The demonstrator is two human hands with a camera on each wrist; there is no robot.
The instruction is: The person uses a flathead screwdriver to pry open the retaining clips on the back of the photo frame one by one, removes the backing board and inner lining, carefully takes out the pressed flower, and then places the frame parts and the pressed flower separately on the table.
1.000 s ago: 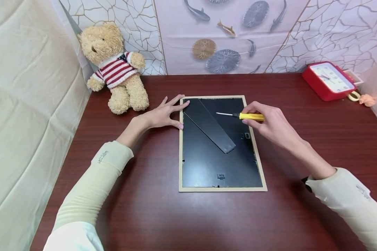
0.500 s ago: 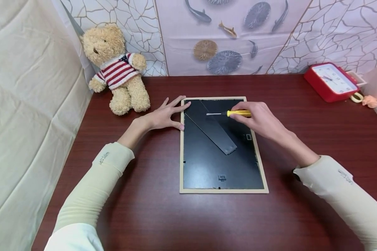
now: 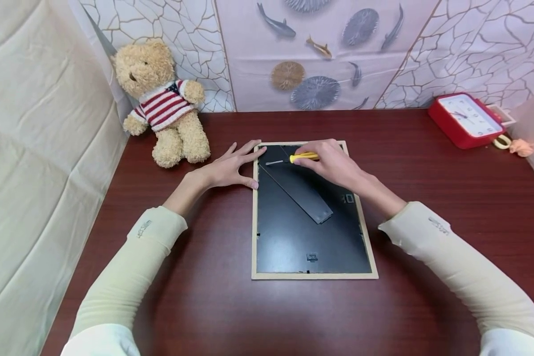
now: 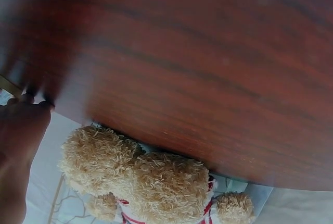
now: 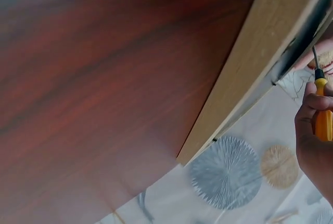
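Right hand, gripping the yellow screwdriver, has moved left over the picture frame toward the spread-fingered left hand.

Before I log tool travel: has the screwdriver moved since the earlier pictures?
Yes, the head view shows the screwdriver moved left across the picture frame, toward its left edge.

The right hand partly hides the screwdriver, and the left wrist view cuts off the teddy bear.
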